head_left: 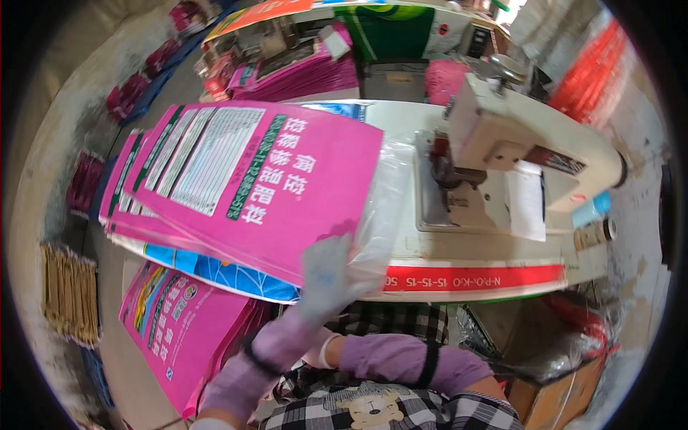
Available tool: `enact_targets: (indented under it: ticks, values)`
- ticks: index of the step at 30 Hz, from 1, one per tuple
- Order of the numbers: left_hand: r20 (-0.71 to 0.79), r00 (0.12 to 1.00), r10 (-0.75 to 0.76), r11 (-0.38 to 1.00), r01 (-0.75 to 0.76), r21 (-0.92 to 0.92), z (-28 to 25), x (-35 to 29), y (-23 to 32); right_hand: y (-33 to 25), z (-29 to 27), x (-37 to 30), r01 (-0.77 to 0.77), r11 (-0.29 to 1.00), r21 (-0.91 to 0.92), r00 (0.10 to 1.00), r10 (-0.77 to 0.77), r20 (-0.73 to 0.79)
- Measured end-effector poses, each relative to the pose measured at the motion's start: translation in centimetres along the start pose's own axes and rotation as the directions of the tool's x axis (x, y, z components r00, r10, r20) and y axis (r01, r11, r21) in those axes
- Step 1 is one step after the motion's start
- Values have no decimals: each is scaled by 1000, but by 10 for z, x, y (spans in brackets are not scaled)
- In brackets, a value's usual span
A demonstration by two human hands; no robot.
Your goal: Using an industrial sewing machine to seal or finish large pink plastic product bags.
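Note:
My left hand [326, 276], in a pale grey glove, is at the near right corner of a pink printed sack [315, 158], gripping its edge; the fingers are partly blurred. The sack lies flat on top of other pink sacks [118, 183] on the sewing machine table. A clear plastic liner [383, 204] sticks out from its right side. My right hand [315, 352] is mostly hidden behind my left wrist, low at the table's front edge, so its fingers do not show. To the right of the sack stands a white sewing machine [494, 122].
More pink sacks [190, 315] hang below the table's left front. Behind the table lies a stack of pink sacks [308, 75]. A pink thread cone [444, 79] stands beyond the machine, with red strands [591, 68] at far right. A cardboard box [555, 390] sits lower right.

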State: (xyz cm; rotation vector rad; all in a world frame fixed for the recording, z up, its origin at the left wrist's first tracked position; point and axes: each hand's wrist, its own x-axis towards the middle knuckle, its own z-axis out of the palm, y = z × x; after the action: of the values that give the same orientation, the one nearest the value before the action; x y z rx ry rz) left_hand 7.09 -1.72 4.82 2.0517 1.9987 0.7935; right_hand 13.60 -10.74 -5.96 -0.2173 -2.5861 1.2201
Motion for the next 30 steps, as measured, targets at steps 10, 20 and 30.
enact_targets:
  ticks: [10,20,30]
  values:
    - [171,958,-232,600,279,-750,6,34,-27,29,-250,-59,-297,829,474,528,557,-642]
    - [-8,911,413,911,-413,12,-28,47,-3,69,-204,-5,-426,637,642,625,721,-300]
    - [398,912,99,366,339,-867,14,30,-43,58,-178,8,18,393,919,494,796,-350]
